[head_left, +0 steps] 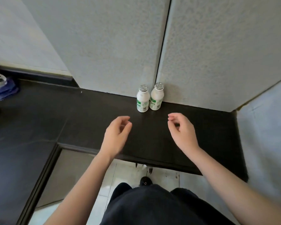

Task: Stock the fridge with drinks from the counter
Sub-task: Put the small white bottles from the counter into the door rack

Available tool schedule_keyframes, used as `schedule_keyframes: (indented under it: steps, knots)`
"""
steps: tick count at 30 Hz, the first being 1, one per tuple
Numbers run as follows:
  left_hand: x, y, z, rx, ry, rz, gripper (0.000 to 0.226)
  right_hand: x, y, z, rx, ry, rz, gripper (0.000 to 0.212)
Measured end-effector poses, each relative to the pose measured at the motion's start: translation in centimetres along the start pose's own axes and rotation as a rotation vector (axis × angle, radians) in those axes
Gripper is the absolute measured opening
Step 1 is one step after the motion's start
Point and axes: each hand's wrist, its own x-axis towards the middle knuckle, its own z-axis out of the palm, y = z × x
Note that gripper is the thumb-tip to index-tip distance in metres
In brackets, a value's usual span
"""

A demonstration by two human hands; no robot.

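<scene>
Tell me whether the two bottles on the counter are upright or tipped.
Upright: both bottles, left and right, stand on their bases on the black counter, caps up.

A black worktop (193, 127) is seen running along pale, textured wall panels (112, 46), which are divided by a dark vertical seam (164, 43). White floor tiles (125, 174) are shown below the worktop's front edge, and a grey recessed panel (68, 172) is framed in black at the lower left. The scene is lit evenly by soft, cool light.
</scene>
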Motion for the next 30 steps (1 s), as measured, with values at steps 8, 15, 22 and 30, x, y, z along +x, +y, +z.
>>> schedule_keyframes:
  steps: [8, 15, 22, 30]
  knots:
    - [8.6, 4.2, 2.4, 0.206, 0.018, 0.261, 0.047, 9.7, -1.8, 0.7, -0.170, 0.022, -0.209, 0.039]
    - [10.0, 4.4, 4.5, 0.162, 0.022, 0.227, 0.040, 10.8, -1.4, 2.6, -0.137, 0.021, -0.245, 0.039]
    - [8.4, 3.2, 4.4, 0.075, 0.095, 0.178, 0.024, 9.3, -0.8, 3.9, -0.059, 0.126, -0.187, 0.042]
    - [3.3, 1.0, 1.7, -0.065, 0.234, 0.129, 0.017, 6.7, -1.1, 4.2, -0.040, 0.124, -0.119, 0.041]
